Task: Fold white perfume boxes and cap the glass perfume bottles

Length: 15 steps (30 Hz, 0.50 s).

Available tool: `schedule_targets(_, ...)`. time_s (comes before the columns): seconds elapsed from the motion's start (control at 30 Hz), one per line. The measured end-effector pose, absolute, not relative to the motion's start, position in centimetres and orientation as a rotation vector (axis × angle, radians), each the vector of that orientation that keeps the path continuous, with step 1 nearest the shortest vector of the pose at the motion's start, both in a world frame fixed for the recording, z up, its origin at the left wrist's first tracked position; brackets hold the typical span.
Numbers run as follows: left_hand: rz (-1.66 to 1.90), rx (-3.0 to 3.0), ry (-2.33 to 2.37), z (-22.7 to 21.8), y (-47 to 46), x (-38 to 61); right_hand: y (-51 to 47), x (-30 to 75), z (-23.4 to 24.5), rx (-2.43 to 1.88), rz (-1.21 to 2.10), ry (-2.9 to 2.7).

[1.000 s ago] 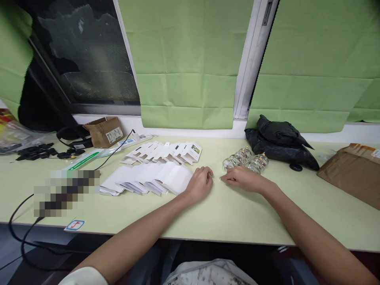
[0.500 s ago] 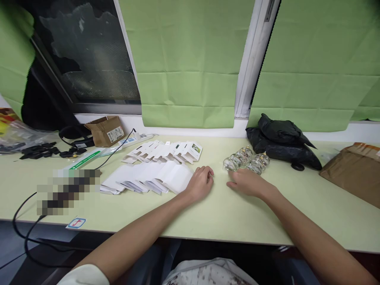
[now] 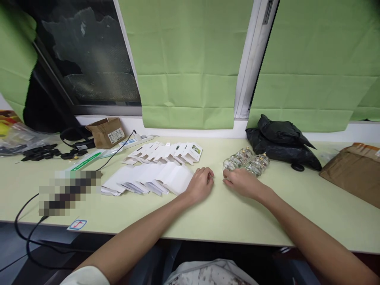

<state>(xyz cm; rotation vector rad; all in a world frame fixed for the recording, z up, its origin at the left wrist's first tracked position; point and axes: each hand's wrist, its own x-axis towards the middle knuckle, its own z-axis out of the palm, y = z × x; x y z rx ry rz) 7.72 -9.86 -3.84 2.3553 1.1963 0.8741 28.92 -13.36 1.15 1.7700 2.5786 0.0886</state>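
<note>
My left hand (image 3: pixel 202 183) rests on the table with its fingers curled; nothing shows in it. Just left of it lies a row of overlapping white folded cartons (image 3: pixel 148 178). My right hand (image 3: pixel 241 182) is at the near end of several clear ball ornaments (image 3: pixel 237 157) with gold caps, lined up in two rows. Thumb and forefinger are drawn close together by the front-left ball. Whether they hold anything is hidden. A second row of white cartons (image 3: pixel 166 152), one with a small green picture, stands behind the first.
Black plastic bags (image 3: pixel 282 138) lie behind the ornaments, with a brown cardboard box (image 3: pixel 353 170) at the right edge. An opened small carton (image 3: pixel 107 132), a power strip (image 3: pixel 138 139) and black cables (image 3: pixel 29 233) are on the left. The table's front edge (image 3: pixel 225 240) runs below my forearms.
My right hand has shifted slightly left, and its thumb and forefinger have come closer together. My left hand has stayed in place.
</note>
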Motion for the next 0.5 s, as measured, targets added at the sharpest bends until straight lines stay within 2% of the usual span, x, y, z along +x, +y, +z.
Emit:
schedule_targets(0.33,0.872,2.354,1.195,-3.7,-10.3,7.8,-15.9,31.9,-3.2,1.702,-0.234,3.008)
schedule_targets(0.5,0.876,2.370,1.170,-3.8,-10.2,7.7,-16.4,31.9,-4.0,1.772,-0.273,3.059)
